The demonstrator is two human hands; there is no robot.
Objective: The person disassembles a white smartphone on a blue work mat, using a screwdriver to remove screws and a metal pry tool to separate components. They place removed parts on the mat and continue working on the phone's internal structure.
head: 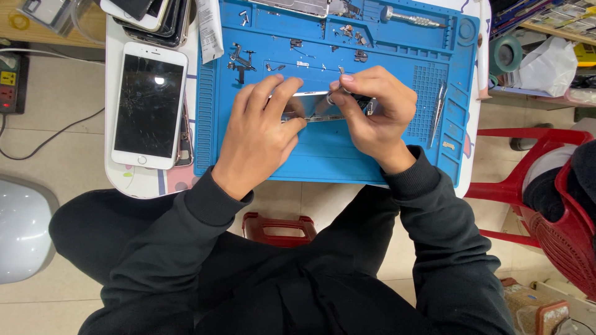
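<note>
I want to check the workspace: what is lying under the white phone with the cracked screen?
The white phone lies on a white tabletop. Another device's edge peeks out along its right side. Whatever else is beneath stays covered.

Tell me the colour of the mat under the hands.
Bright blue: the work mat, seen in the head view.

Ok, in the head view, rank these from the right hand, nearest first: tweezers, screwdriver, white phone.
1. Tweezers, just beside the right hand, on the blue mat's edge strip.
2. Screwdriver, farther up, in the mat's top tray.
3. White phone, farthest, off the mat past the left hand.
</note>
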